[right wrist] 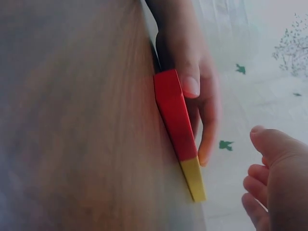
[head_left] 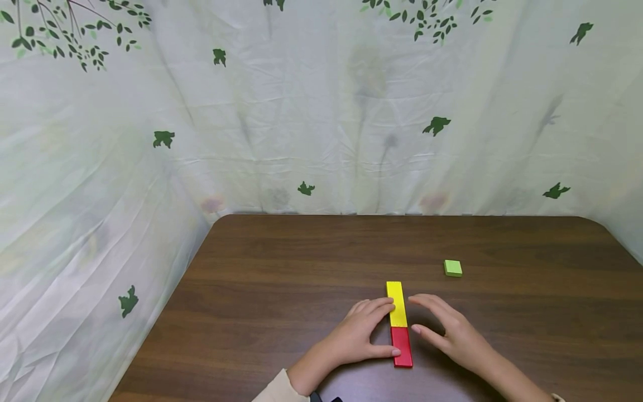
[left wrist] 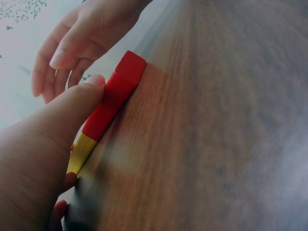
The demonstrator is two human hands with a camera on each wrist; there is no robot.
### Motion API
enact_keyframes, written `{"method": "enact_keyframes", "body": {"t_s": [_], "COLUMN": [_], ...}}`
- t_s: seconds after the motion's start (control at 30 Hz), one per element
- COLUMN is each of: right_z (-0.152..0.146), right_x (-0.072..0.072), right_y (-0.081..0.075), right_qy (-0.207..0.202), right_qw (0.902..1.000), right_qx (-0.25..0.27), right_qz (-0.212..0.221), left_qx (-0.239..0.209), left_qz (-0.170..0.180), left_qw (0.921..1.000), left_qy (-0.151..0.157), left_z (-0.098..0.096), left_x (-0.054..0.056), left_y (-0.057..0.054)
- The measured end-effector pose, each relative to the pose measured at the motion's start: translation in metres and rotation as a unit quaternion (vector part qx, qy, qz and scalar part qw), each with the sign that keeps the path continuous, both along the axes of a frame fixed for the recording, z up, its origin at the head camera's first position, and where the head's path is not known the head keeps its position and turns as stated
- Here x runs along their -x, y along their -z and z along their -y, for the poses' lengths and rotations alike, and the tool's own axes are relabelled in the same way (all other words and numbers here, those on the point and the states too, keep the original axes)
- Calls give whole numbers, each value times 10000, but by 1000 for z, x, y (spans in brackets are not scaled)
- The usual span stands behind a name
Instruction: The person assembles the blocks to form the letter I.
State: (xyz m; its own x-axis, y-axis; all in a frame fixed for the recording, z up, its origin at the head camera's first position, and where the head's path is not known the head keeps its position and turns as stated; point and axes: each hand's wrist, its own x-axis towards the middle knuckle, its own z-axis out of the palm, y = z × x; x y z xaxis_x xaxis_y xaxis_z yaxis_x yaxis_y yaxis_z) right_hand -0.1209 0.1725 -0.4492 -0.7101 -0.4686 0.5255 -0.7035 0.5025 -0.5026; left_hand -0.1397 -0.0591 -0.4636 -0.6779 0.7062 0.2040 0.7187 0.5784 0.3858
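Observation:
A yellow block (head_left: 397, 304) and a red block (head_left: 401, 347) lie end to end on the table in one straight strip, the yellow one farther back. From the left, my left hand (head_left: 354, 335) touches the strip: fingertips at the yellow block's side, thumb tip on the red block (left wrist: 109, 103). In the left wrist view its thumb lies along the red side. My right hand (head_left: 454, 335) is just right of the strip, thumb and fingers spread apart and holding nothing. The right wrist view shows a gap between that hand (right wrist: 284, 178) and the yellow block (right wrist: 194, 180).
A small light-green square block (head_left: 452, 268) lies farther back, to the right of the strip. The brown wooden table (head_left: 251, 268) reaches back to a pale curtain (head_left: 321, 111) with leaf prints, which also hangs along its left side.

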Motion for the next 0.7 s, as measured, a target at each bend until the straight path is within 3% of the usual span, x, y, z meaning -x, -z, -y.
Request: {"method": "enact_keyframes", "body": {"t_s": [0.37, 0.7], "right_z": [-7, -16], "right_x": [17, 37], "right_y": [-2, 0], "right_qy": [324, 599], "right_qw": [9988, 9945], "right_qx": [291, 439], "right_qz": [-214, -735], "left_qx": [20, -1], "left_qz": [-36, -21], "left_qw": [10000, 10000], "left_qy": [3, 20], "left_z": [0, 0], "left_x": [0, 0], "left_y": [-1, -1]}}
